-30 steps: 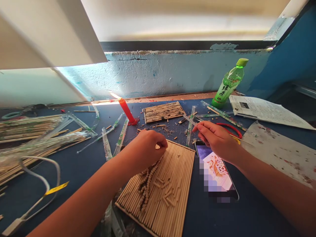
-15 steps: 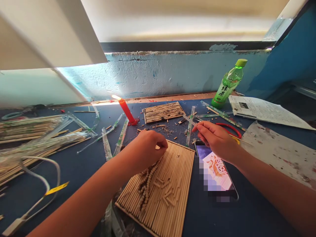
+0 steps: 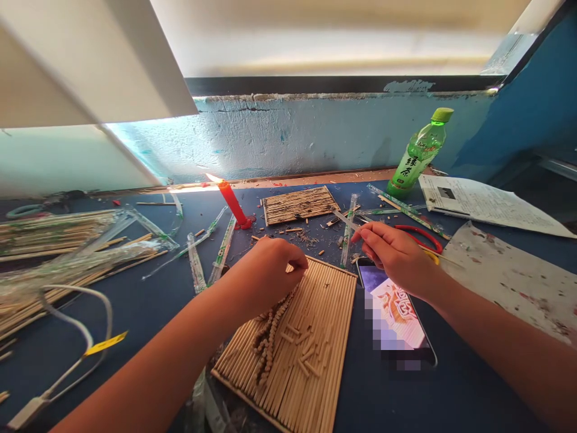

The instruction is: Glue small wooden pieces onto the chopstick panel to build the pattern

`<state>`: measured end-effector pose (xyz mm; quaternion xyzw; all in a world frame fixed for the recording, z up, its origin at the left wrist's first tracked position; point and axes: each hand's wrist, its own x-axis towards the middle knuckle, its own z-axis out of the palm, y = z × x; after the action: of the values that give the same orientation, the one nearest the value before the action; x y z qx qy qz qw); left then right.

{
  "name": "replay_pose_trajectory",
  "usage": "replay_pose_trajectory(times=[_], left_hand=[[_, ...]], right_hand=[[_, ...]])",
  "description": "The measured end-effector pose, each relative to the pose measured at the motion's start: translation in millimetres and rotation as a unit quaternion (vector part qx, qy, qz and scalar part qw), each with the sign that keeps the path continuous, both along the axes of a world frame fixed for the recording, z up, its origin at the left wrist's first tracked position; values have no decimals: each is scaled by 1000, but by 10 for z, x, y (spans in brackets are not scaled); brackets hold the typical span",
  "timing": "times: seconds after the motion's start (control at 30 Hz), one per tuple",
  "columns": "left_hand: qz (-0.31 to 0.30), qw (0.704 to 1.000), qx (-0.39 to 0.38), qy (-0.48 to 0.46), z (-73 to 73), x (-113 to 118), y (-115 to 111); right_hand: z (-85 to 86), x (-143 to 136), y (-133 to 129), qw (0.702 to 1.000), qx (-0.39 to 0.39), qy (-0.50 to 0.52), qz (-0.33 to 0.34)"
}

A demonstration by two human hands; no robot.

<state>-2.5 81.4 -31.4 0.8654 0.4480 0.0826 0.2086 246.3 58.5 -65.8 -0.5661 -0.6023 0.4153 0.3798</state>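
My left hand hovers at the upper left of a flat panel made of thin wooden sticks laid side by side. Its fingertips are pinched, and what they hold, if anything, is hidden. Raised rows of small stick pieces run down the panel from beneath that hand. Short cut sticks lie loose to the right of the rows. In my right hand, closed above the phone, is a translucent whitish glue stick, its tip pointing away to the left.
A lit red candle stands at the back left. Behind the panel lies a smaller stick panel. Scissors, a green tea bottle, papers, bundled sticks and a white cable surround the work.
Both hands keep nearly the same place and grip. The whole view has shifted very slightly.
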Motion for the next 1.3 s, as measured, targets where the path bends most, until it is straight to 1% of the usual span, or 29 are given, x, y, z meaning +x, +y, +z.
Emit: replay_pose_trajectory(times=[0.43,0.6,0.87,1.07,1.3], left_hand=[[-8,1000,1,7,-20,13,12],[-11,1000,18,14,-30,13,4],[-37,998,35,23,-53,11,4],[-41,999,32,17,-37,4,7],[-32,999,29,16,-5,-2,-9]], right_hand=[[10,-10,4,1000,2,-3,-1],[13,-5,0,1000,6,-7,2],[14,-20,2,1000,6,-16,-1],[26,-23,-3,1000,4,-19,-5],[9,-19,1,1000,7,-8,2]])
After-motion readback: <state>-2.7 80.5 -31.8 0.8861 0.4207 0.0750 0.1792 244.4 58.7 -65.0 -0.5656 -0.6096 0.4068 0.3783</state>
